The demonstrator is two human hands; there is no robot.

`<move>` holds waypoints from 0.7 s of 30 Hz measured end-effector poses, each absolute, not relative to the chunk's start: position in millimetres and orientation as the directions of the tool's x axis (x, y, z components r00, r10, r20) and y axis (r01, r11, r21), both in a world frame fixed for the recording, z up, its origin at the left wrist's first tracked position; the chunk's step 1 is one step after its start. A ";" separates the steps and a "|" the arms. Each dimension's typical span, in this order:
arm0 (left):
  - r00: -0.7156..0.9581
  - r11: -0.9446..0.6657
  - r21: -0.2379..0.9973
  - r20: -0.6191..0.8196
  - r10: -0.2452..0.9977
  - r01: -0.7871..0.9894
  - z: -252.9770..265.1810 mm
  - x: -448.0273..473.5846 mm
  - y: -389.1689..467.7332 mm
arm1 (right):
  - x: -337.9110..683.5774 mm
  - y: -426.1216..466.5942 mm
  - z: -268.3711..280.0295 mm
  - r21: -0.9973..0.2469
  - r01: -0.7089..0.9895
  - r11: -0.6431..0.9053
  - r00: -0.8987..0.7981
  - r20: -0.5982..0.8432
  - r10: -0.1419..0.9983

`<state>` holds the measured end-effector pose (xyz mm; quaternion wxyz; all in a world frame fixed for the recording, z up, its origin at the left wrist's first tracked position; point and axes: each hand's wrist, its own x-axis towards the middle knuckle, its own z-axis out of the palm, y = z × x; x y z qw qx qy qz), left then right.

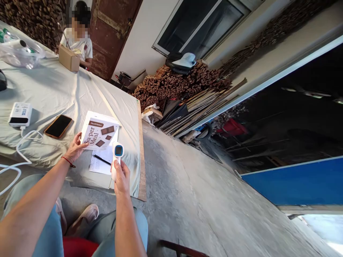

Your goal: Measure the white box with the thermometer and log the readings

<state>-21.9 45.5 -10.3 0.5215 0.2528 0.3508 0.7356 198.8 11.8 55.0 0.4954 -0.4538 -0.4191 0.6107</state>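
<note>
My left hand [75, 148] grips the lower left edge of a white box [92, 123] printed "NutriMotion Su-per Meal" with brown bar pictures. The box is tilted over the near right part of the table. In my right hand [122, 180] is a white handheld infrared thermometer [118, 150], held upright by its handle with its small blue-rimmed screen towards me. Its head is beside the box's lower right corner. Beneath them lies a sheet of paper with writing [96, 167], partly covered, and a black pen [102, 159] rests on it.
On the cloth-covered table [59, 96] lie a phone [58, 126] and a white device [20, 114] with a white cable [26, 137]. A plastic tub [37, 53] and a cardboard box [69, 58] stand farther back, near another person [84, 48]. The table's wooden edge [142, 171] is at right.
</note>
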 end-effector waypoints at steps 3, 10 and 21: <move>-0.456 -0.331 0.861 0.134 0.880 -0.386 -18.4 -21.1 53.1 | 210.5 9.0 42.9 -0.965 -0.190 -0.179 -0.081 -0.166 0.983; -0.654 -0.176 0.933 0.348 0.672 0.315 -31.9 -17.0 55.4 | 221.3 5.1 20.0 -0.975 -0.162 -0.152 -0.057 -0.145 0.988; -0.670 -0.107 0.852 0.474 0.571 0.512 -30.4 -10.3 57.6 | 232.8 -5.1 32.9 -0.973 -0.185 -0.138 -0.077 -0.125 0.989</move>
